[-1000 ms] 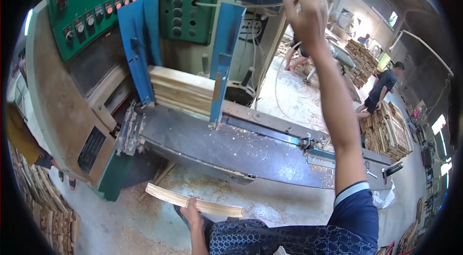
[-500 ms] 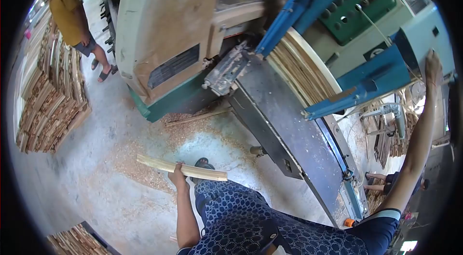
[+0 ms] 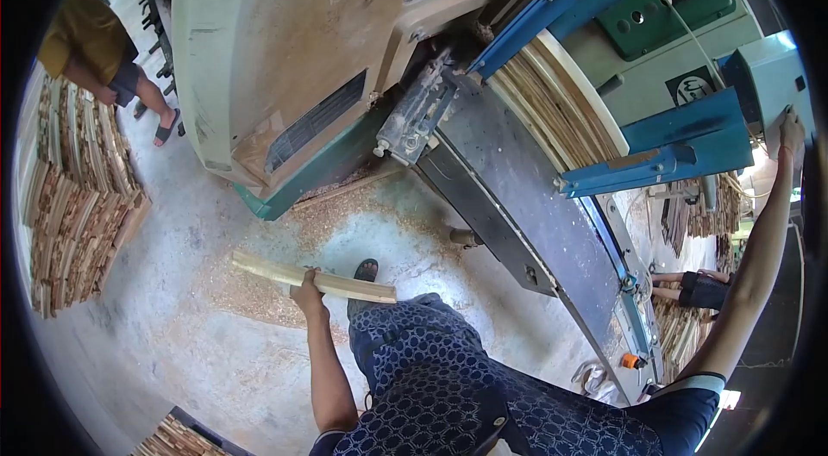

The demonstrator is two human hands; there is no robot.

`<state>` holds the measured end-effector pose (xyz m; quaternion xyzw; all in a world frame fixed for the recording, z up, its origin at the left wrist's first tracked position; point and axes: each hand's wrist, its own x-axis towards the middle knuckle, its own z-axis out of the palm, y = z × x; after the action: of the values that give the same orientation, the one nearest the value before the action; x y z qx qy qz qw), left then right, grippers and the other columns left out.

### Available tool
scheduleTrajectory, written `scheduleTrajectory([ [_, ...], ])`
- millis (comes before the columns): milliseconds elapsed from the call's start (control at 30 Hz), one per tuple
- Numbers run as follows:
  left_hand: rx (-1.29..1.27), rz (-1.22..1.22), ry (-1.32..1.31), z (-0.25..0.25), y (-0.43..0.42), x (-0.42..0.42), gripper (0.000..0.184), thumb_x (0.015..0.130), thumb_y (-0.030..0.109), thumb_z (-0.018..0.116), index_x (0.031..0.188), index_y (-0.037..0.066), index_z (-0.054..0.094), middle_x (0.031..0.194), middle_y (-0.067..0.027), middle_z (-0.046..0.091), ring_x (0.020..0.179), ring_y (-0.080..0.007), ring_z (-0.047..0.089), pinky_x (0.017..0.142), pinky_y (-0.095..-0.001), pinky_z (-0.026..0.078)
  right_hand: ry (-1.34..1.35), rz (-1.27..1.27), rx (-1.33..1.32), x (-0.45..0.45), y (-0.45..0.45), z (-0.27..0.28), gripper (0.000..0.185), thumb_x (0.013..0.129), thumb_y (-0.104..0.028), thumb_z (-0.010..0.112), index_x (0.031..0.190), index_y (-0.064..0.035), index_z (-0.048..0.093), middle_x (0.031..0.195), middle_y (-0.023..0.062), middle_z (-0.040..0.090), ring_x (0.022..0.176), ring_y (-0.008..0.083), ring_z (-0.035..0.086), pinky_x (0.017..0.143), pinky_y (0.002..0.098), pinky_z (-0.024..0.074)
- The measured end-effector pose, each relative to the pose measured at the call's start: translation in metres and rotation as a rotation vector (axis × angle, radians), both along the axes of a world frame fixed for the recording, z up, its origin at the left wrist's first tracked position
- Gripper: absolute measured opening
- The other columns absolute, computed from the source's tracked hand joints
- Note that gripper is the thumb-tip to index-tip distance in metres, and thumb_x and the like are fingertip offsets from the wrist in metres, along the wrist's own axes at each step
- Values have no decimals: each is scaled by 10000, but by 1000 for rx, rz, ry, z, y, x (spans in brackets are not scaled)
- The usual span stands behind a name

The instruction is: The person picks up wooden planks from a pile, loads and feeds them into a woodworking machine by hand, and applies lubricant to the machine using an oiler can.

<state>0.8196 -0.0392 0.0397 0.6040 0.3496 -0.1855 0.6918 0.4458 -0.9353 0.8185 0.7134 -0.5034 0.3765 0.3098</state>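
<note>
My left hand is closed around the middle of a pale, slightly curved wooden slat, held low in front of my legs above the floor. At the far right, my outstretched right hand touches the face of a blue-grey box on the machine. Its fingers look drawn together; what they grip, if anything, is too small to make out. Between blue metal guides stands a stack of curved wooden slats, resting over the dark machine bed.
A large beige machine housing stands ahead, with a green control panel to its right. Wood stacks line the left. Sawdust covers part of the floor. One person stands at upper left, another at right.
The view has shifted. My left hand still holds the slat, and my right hand remains at the box, its fingertips a little lower. The person at left shows nearer the frame's edge.
</note>
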Motion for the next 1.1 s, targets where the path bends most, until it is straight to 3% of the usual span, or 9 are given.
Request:
scheduleTrajectory([
  [233, -58, -139, 24, -21, -14, -21, 233, 899, 70, 659, 1106, -37, 657, 1016, -148, 729, 907, -242, 719, 716, -347, 605, -104, -3, 179, 23, 66, -21, 615, 975, -585, 504, 1124, -39, 744, 720, 137, 692, 643, 209, 650, 587, 376, 470],
  [433, -89, -100, 112, -26, 1, -34, 268, 909, 110, 652, 1126, -47, 638, 1038, -171, 717, 925, -251, 725, 708, -360, 625, -224, 17, 314, 51, 161, -66, 628, 949, -620, 599, 1240, -82, 741, 911, 81, 760, 727, 158, 669, 601, 336, 478],
  [533, -126, -73, 152, -19, 1, -32, 300, 914, 131, 648, 1147, -55, 623, 1061, -194, 708, 946, -278, 728, 733, -376, 638, -282, 450, 168, 108, 277, -139, 482, 1045, -470, 540, 1096, -33, 738, 1001, 144, 756, 852, 239, 710, 743, 366, 540],
  [567, -121, -74, 152, -15, 0, -32, 300, 914, 131, 648, 1147, -55, 623, 1061, -194, 708, 946, -278, 728, 733, -376, 638, -215, 651, 181, 127, 326, -178, 428, 1046, -429, 587, 1092, -36, 750, 918, 42, 727, 790, 116, 636, 672, 253, 484],
  [667, -191, -105, 150, 0, -16, -27, 329, 915, 137, 657, 1166, -69, 601, 1072, -208, 704, 967, -307, 726, 761, -414, 648, 112, 641, 588, 156, 456, -280, 157, 955, -16, 576, 993, -32, 727, 924, 51, 700, 812, 135, 638, 700, 275, 488],
  [733, -282, -112, 202, 12, -33, -27, 354, 914, 142, 671, 1174, -82, 581, 1069, -219, 703, 980, -322, 723, 772, -442, 649, 138, 849, 943, 169, 518, -362, 105, 966, -82, 639, 985, -23, 723, 934, 74, 719, 857, 194, 679, 770, 337, 532],
  [867, -389, -224, 205, 32, -64, -37, 395, 910, 145, 700, 1190, -94, 557, 1089, -225, 692, 998, -328, 719, 801, -469, 633, 331, 987, 1516, 186, 599, -502, 500, 955, -447, 690, 1269, -58, 671, 1174, 180, 713, 1083, 326, 695, 934, 425, 550],
  [933, -409, -271, 190, 26, -73, -46, 400, 913, 142, 706, 1198, -94, 553, 1103, -218, 683, 1022, -326, 712, 835, -455, 623, 445, 1129, 1327, 173, 634, -558, 733, 888, -533, 730, 1410, -51, 552, 1264, 224, 659, 1154, 384, 649, 957, 452, 535],
  [1100, -458, -554, 212, 44, -95, -69, 371, 940, 156, 686, 1213, -66, 570, 1102, -221, 697, 1038, -313, 708, 899, -442, 597, 449, 766, 1572, 149, 681, -599, 906, 805, -469, 825, 1503, -51, 428, 1301, 249, 612, 1171, 424, 607, 980, 464, 507],
])
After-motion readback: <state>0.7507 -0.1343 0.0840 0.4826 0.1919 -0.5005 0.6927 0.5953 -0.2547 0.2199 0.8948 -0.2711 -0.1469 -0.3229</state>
